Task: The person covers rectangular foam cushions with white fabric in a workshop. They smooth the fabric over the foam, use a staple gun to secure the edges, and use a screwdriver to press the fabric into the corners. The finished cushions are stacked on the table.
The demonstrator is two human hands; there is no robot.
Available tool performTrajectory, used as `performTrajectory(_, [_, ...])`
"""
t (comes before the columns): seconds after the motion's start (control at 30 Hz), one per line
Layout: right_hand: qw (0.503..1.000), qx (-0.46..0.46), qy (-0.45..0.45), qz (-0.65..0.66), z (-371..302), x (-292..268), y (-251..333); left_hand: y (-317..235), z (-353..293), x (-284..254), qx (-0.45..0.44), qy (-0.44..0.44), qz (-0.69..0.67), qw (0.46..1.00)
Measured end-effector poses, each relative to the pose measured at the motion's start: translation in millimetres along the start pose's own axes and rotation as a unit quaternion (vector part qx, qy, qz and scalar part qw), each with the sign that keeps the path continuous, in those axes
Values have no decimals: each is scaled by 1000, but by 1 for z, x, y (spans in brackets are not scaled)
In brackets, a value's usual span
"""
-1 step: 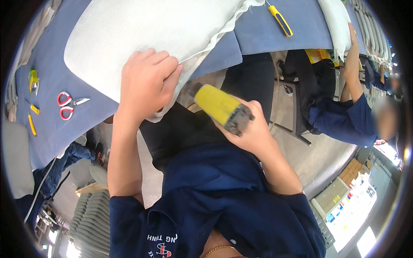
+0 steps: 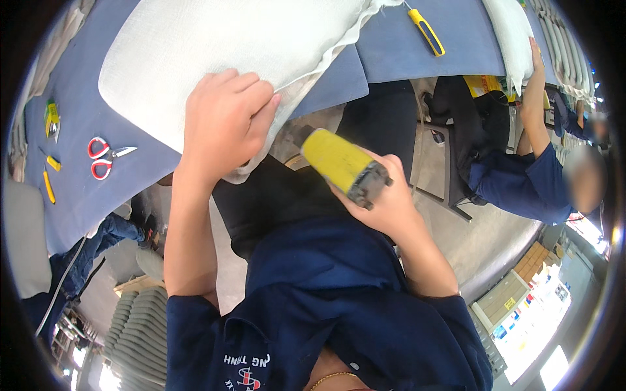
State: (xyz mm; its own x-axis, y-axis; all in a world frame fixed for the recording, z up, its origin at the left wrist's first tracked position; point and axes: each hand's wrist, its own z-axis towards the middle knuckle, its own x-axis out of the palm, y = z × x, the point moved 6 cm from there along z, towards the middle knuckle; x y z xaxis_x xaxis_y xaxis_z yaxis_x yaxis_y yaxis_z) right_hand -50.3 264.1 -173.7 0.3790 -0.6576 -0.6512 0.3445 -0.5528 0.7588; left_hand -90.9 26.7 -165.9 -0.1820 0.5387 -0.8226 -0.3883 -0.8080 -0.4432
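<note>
A large white fabric-covered panel (image 2: 215, 39) lies over the blue-grey worktable, and its loose fabric edge hangs past the near side. My left hand (image 2: 228, 120) is closed on that near edge, fingers curled on top and pulling the white fabric cover into a fold; the thumb lies along the right. In my right hand (image 2: 394, 202) is a yellow staple gun (image 2: 336, 159) with a dark nose and a dark end cap. Its nose points up and left toward the panel's edge, with a small gap between them. The fingers under the grip are mostly hidden.
Red-handled scissors (image 2: 104, 158), a yellow-handled tool (image 2: 49, 188) and a yellow tape measure (image 2: 52, 120) lie on the worktable (image 2: 78, 215) at left. A yellow screwdriver (image 2: 427, 32) lies at the far right. Grey panels (image 2: 140, 332) are stacked lower left. A co-worker (image 2: 521, 176) handles another white piece at right.
My right hand has shifted slightly to the right with the staple gun, whose nose sits a little farther from the panel's edge. My left hand keeps its hold on the fabric.
</note>
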Motion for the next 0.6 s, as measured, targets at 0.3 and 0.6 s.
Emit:
performTrajectory(0.3, [1000, 18, 4, 24, -12, -20, -9, -2, 24, 29, -104, 100, 60, 988])
performTrajectory(0.6, [999, 8, 11, 49, 7, -16, -15, -9, 17, 20, -64, 96, 0, 993])
